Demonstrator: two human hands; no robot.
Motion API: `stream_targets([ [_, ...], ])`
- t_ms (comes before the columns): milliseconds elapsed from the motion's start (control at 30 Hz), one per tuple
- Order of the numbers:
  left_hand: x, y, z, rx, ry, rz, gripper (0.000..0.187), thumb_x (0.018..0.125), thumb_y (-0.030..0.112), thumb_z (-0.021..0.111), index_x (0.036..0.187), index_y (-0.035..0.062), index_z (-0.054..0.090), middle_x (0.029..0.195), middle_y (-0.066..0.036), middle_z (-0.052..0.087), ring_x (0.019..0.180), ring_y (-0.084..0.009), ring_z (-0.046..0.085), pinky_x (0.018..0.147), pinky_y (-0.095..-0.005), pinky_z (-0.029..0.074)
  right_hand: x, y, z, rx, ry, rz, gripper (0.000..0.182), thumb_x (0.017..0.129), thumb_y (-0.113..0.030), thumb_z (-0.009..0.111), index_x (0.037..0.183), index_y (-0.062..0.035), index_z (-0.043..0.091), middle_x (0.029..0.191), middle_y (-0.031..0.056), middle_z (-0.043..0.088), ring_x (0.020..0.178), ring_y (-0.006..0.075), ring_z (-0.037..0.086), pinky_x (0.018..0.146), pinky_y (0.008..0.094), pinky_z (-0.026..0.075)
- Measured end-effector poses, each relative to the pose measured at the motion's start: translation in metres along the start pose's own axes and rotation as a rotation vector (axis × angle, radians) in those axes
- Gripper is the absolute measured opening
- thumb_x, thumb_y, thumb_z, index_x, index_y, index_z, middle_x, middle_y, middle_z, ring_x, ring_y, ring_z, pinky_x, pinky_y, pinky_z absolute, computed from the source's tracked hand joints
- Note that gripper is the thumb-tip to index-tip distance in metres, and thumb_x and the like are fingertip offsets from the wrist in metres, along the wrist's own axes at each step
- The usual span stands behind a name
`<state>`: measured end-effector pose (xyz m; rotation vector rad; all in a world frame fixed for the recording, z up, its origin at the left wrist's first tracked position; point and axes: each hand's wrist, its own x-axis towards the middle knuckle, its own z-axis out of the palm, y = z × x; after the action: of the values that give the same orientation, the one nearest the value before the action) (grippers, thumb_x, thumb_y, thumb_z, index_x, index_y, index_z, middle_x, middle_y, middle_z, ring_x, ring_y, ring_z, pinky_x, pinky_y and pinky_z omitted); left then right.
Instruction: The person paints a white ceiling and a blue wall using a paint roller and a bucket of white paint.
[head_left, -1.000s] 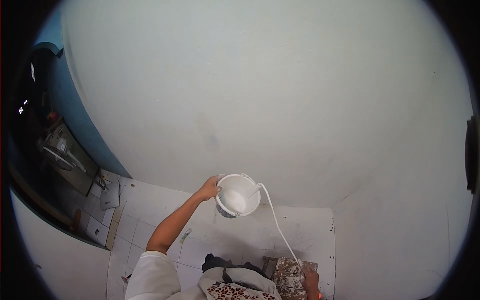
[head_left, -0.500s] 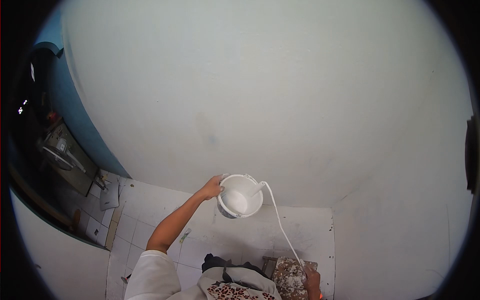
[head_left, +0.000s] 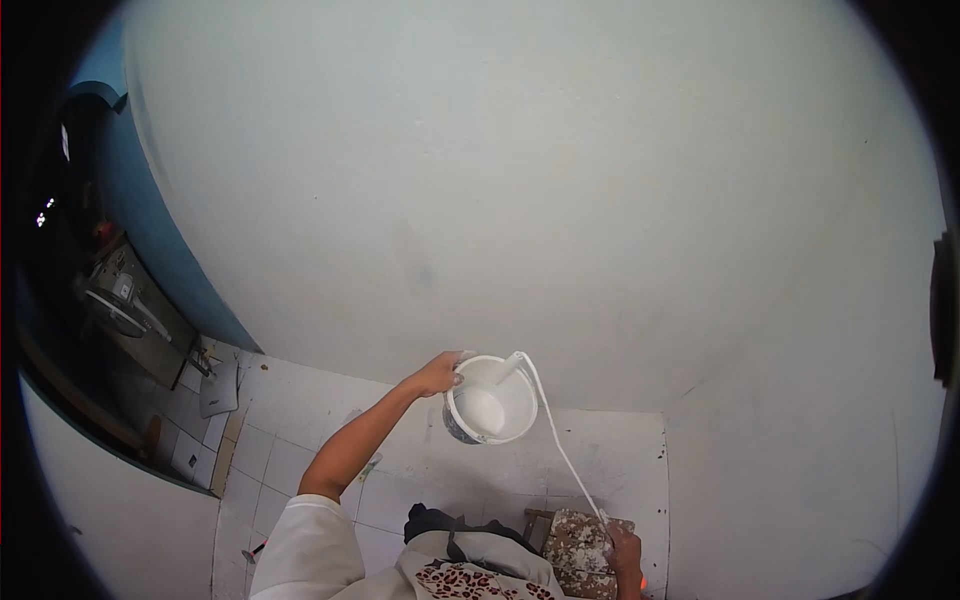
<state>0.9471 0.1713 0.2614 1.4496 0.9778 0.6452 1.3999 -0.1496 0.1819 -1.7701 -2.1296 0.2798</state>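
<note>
My left hand [head_left: 437,375] grips the rim of a white bucket [head_left: 458,425] and holds it up in front of the wall, tilted so its inside shows. White paint [head_left: 478,410] lies in the bottom. Inside the bucket, a white paint roller [head_left: 508,368] leans against the far wall, its head partly in the bucket. A thin white rod [head_left: 560,440] runs from it down to the right. My right hand [head_left: 622,550] is wrapped around the rod's lower end, over a paint-spattered stool.
A pale wall [head_left: 540,220] fills most of the view. The wooden stool [head_left: 578,545] stands at lower right, beside my body. White tiles [head_left: 270,460] cover the floor. At left, a standing fan [head_left: 125,305] is beyond a doorway next to a blue wall strip [head_left: 165,230].
The bucket has shifted slightly right and down, tilting more. The roller's upper end has moved a little left and up against the rim. My right hand has barely moved.
</note>
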Motion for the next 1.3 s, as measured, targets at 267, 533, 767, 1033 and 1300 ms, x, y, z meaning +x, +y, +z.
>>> stream_targets([
  [267,0.001,0.002,-0.002,0.053,0.168,-0.011,0.062,0.073,-0.014,0.048,0.134,-0.0032,0.043,0.121,-0.016,0.056,0.112,-0.0218,0.054,0.096,-0.0308,0.041,-0.018,-0.002,-0.007,0.072,-0.034,0.115,0.047,0.068,0.002,0.056,0.113,-0.0084,0.063,0.088,0.0215,0.065,0.077,0.0386,0.063,0.067,0.0438,0.051],
  [533,0.006,-0.008,0.003,-0.01,0.104,-0.044,0.061,0.072,-0.015,0.047,0.132,-0.0049,0.044,0.122,-0.016,0.056,0.113,-0.0225,0.053,0.099,-0.032,0.039,-0.007,0.003,0.0,0.093,0.048,0.035,0.038,0.067,0.001,0.057,0.103,-0.0055,0.065,0.078,0.0205,0.063,0.07,0.039,0.061,0.062,0.0431,0.049],
  [767,0.008,-0.015,-0.002,0.059,0.138,-0.029,0.06,0.072,-0.016,0.047,0.131,-0.0045,0.046,0.12,-0.015,0.057,0.111,-0.0223,0.055,0.097,-0.0323,0.042,-0.01,0.006,-0.008,0.122,0.01,0.076,0.038,0.064,0.002,0.057,0.1,-0.0061,0.066,0.073,0.0193,0.061,0.066,0.0384,0.06,0.059,0.044,0.048],
  [1033,0.002,-0.016,-0.004,-0.036,0.127,-0.05,0.063,0.072,-0.016,0.047,0.133,-0.0034,0.044,0.117,-0.015,0.059,0.108,-0.0212,0.056,0.093,-0.0304,0.044,0.007,0.002,0.0,0.16,0.022,0.059,0.044,0.065,0.001,0.057,0.107,-0.0075,0.065,0.073,0.0189,0.061,0.065,0.0367,0.061,0.059,0.0421,0.049],
  [1300,0.002,-0.022,0.0,-0.008,0.342,-0.03,0.06,0.071,-0.014,0.048,0.131,-0.0063,0.044,0.122,-0.02,0.056,0.113,-0.0249,0.054,0.098,-0.0308,0.04,-0.006,0.02,0.007,0.12,0.007,0.067,0.044,0.068,0.003,0.054,0.11,-0.0073,0.064,0.075,0.0199,0.062,0.065,0.0355,0.061,0.059,0.0408,0.049],
])
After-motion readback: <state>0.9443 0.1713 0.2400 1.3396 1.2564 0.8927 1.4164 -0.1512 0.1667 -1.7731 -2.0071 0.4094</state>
